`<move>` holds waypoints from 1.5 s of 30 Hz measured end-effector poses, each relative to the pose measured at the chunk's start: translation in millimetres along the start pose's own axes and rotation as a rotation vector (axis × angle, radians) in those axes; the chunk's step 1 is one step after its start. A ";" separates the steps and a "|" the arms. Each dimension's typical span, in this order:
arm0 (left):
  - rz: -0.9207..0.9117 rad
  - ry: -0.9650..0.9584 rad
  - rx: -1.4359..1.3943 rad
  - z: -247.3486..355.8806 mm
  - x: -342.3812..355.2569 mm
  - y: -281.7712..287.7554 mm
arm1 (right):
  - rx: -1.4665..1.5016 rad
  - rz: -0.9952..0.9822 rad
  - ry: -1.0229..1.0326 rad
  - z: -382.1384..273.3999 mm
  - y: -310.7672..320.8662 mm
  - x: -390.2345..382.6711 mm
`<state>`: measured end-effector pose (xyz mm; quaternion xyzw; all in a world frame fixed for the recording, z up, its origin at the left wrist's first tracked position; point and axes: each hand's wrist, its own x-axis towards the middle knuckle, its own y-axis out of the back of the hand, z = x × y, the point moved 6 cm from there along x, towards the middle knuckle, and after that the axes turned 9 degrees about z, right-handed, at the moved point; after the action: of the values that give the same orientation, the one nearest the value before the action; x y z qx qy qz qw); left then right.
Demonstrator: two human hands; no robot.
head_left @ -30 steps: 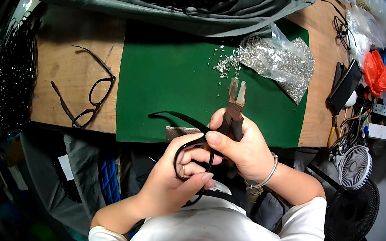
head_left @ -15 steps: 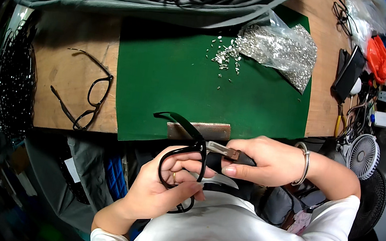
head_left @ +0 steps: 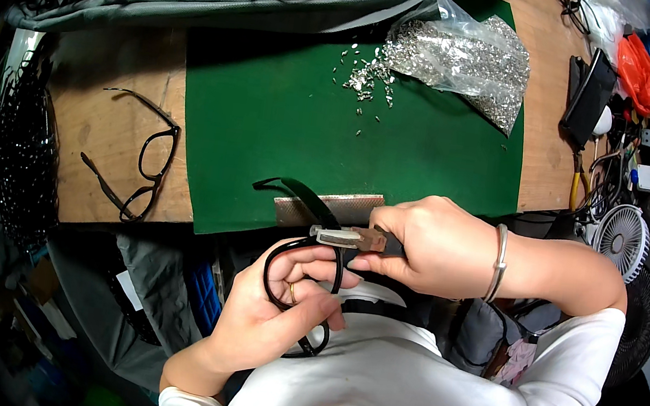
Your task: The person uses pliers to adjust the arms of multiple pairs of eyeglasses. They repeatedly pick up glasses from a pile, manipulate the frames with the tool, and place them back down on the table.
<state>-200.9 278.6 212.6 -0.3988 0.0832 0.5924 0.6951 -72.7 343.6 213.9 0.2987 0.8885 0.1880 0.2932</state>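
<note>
My left hand [head_left: 280, 296] is closed round a black eyeglass frame [head_left: 271, 272], its fingers curled through one rim. One temple arm of the frame sticks up and away over the bench edge. My right hand [head_left: 434, 246] grips a pair of pliers [head_left: 349, 238] by dark handles. The pliers' metal jaws lie across the frame at the hinge corner, where temple and rim meet. Whether the jaws pinch the frame or only rest over it I cannot tell. Just beyond the hands, a flat ridged metal plate [head_left: 284, 212] lies at the edge of the green mat [head_left: 263, 113].
A second pair of black glasses [head_left: 157, 155] lies unfolded on the wood at left. A clear bag of small silvery pieces [head_left: 462, 65] spills onto the mat. Dark cloth [head_left: 203, 6] lies along the back. At right are a phone [head_left: 589, 98], an orange-red bag [head_left: 637, 73] and a white fan [head_left: 622, 242].
My right hand has moved left, bringing the plier jaws from beside the hinge corner to across it. My left hand keeps its hold on the eyeglass frame. The whole view has shifted slightly.
</note>
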 end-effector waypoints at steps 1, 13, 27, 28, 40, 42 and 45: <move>0.014 0.006 0.010 -0.1 1.1 0.0 | -0.050 0.064 0.009 -0.4 2.0 0.2; -0.021 -0.053 0.026 9.3 7.6 1.8 | 0.043 -0.140 -0.024 29.2 18.2 15.8; 0.421 -0.453 0.514 72.0 34.1 87.5 | 0.000 0.200 -0.028 41.0 5.9 25.8; 0.435 -0.643 0.932 89.9 24.2 91.7 | 0.012 0.216 -0.019 41.3 8.4 23.7; 0.664 -0.844 1.635 117.7 38.1 118.0 | 0.121 0.302 -0.028 47.7 13.9 18.6; 0.694 -1.060 1.429 143.8 44.7 84.6 | 0.138 0.313 -0.051 49.2 11.3 20.0; 0.532 -1.380 1.123 185.8 69.4 13.5 | 0.079 0.306 -0.037 44.4 8.5 23.6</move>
<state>-259.4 452.2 289.8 0.4693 0.0144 0.7113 0.5231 -56.4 372.2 174.9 0.4452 0.8337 0.1899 0.2657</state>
